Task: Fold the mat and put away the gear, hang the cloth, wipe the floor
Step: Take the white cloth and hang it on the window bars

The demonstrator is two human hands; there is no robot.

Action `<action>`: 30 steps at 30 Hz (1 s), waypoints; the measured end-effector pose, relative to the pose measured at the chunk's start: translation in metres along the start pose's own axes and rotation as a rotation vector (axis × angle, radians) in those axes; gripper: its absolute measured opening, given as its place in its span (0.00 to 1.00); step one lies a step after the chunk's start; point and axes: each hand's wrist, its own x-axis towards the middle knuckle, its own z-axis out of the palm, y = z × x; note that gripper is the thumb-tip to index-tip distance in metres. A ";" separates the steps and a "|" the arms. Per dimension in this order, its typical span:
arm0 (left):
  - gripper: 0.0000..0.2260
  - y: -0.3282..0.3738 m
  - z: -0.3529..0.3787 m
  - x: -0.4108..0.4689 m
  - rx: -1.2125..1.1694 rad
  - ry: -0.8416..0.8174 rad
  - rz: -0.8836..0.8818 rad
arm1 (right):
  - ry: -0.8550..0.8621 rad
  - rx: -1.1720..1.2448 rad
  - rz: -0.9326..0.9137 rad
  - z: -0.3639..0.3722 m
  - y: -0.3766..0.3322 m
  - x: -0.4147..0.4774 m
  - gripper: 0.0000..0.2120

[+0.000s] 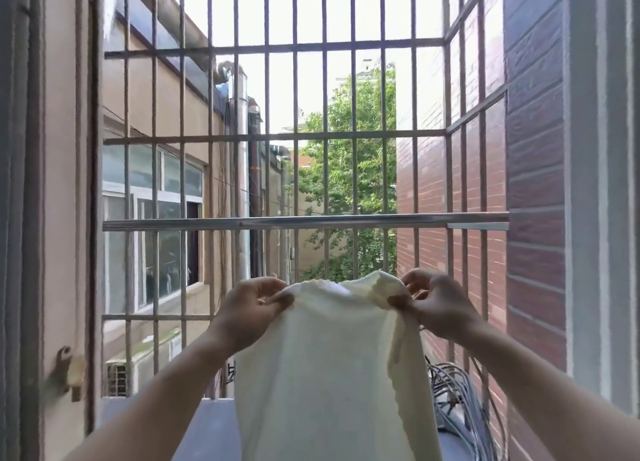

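A pale cream cloth (329, 367) hangs down in front of me at the lower middle of the head view. My left hand (247, 313) pinches its top left corner. My right hand (438, 306) pinches its top right corner, where the fabric is bunched. Both hands hold the upper edge level, a little below a shiny horizontal metal rail (304, 221) that spans the window opening. The cloth's lower end runs out of the frame.
A grille of vertical and horizontal bars (355, 135) encloses the window bay. A bundle of grey cables (453, 395) lies on the ledge at the lower right. A brick wall (533, 183) stands on the right, the window frame (65, 218) on the left.
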 end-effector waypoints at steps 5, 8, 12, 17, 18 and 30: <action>0.02 -0.003 0.018 0.047 0.071 0.051 0.043 | 0.027 0.054 -0.026 -0.001 0.010 0.052 0.08; 0.03 -0.001 0.027 0.073 0.120 0.048 0.073 | 0.026 0.080 -0.049 -0.003 0.013 0.080 0.08; 0.03 0.001 0.041 0.106 0.201 0.071 0.089 | 0.021 0.119 -0.071 -0.002 0.018 0.117 0.08; 0.03 -0.002 0.059 0.141 0.252 0.091 0.084 | 0.005 0.079 -0.115 0.003 0.029 0.162 0.09; 0.04 -0.003 0.060 0.148 0.254 0.095 0.089 | 0.008 0.074 -0.121 0.003 0.031 0.171 0.08; 0.03 -0.016 0.050 0.240 0.264 0.130 0.189 | 0.125 0.136 -0.124 0.005 0.043 0.252 0.10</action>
